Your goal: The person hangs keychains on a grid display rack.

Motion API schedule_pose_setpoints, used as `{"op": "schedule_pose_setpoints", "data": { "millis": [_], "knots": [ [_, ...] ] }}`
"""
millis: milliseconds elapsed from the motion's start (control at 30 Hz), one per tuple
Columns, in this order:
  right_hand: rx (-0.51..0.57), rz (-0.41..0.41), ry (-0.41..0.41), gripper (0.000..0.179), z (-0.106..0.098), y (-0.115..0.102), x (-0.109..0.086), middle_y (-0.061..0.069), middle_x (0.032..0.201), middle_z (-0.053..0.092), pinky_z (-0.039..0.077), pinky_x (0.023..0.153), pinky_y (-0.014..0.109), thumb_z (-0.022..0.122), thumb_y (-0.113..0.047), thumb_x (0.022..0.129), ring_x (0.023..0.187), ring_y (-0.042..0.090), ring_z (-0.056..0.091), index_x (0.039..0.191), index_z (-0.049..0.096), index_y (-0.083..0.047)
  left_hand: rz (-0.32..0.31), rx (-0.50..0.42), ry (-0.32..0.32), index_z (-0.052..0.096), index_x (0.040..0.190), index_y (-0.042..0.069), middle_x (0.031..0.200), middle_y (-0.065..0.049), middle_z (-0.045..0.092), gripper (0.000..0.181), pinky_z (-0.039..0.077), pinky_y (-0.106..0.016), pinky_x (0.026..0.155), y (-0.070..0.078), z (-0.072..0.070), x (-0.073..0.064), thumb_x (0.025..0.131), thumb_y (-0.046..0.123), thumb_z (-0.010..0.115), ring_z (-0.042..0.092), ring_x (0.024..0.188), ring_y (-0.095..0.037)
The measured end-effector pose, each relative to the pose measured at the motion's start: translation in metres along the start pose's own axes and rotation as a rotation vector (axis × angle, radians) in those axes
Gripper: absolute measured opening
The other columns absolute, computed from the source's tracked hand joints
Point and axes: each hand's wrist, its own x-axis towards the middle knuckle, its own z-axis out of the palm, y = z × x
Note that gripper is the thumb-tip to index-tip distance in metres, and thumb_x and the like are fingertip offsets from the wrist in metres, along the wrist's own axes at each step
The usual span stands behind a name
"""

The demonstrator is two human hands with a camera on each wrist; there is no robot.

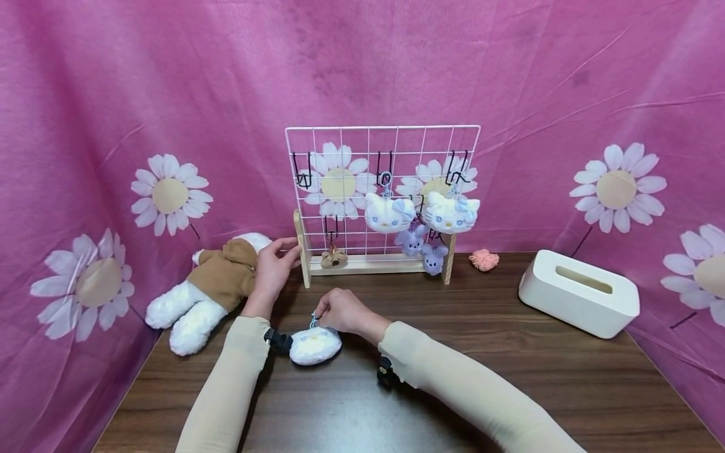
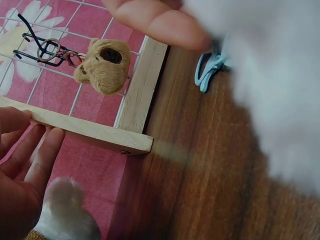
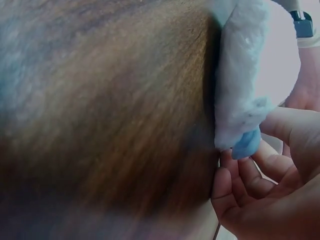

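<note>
My right hand (image 1: 347, 311) pinches a white cat-face plush keychain (image 1: 314, 347) by its top, low over the front of the table. Its blue cord and clasp (image 2: 209, 72) stick out beside a fingertip in the left wrist view. A blue bow (image 3: 247, 144) shows by the fingers in the right wrist view. My left hand (image 1: 274, 270) touches the left wooden upright (image 2: 75, 125) of a white wire grid rack (image 1: 354, 242) with its fingertips, fingers fairly straight. A brown bear-head keychain (image 2: 106, 67) hangs from a black hook near that upright.
Two white cat plushes (image 1: 389, 214) and two purple plush charms (image 1: 434, 259) hang on the rack's right half. A white-and-brown plush toy (image 1: 221, 280) lies left of it. Rightward are a pink fluffy piece (image 1: 484, 260) and a white tissue box (image 1: 578, 302).
</note>
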Motion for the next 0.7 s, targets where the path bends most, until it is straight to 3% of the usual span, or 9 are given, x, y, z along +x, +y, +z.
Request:
{"op": "schedule_pose_setpoints", "data": {
  "millis": [233, 400, 700],
  "knots": [
    [-0.107, -0.039, 0.029, 0.020, 0.023, 0.024, 0.018, -0.021, 0.070, 0.068, 0.057, 0.065, 0.015, 0.090, -0.018, 0.083, 0.070, 0.001, 0.062, 0.076, 0.078, -0.032, -0.002, 0.005, 0.002, 0.071, 0.139, -0.009, 0.139, -0.035, 0.071, 0.033, 0.072, -0.020, 0.090, 0.000, 0.000, 0.001, 0.111, 0.007, 0.070, 0.073, 0.097, -0.003],
    [-0.154, -0.046, 0.054, 0.011, 0.027, 0.025, 0.018, -0.024, 0.074, 0.070, 0.059, 0.073, 0.017, 0.087, -0.019, 0.085, 0.075, 0.000, 0.063, 0.080, 0.084, -0.027, -0.001, 0.009, 0.005, 0.072, 0.139, -0.009, 0.138, -0.035, 0.072, 0.032, 0.072, -0.019, 0.090, 0.001, 0.000, 0.000, 0.111, 0.007, 0.070, 0.074, 0.096, -0.003],
    [-0.184, -0.080, 0.052, 0.027, 0.026, 0.019, 0.012, -0.021, 0.077, 0.069, 0.057, 0.072, 0.017, 0.082, -0.012, 0.090, 0.076, 0.001, 0.062, 0.072, 0.075, -0.031, 0.003, 0.018, 0.006, 0.072, 0.138, -0.008, 0.138, -0.036, 0.072, 0.032, 0.072, -0.018, 0.089, 0.000, 0.000, 0.000, 0.111, 0.008, 0.071, 0.073, 0.096, -0.003]
  ]
}}
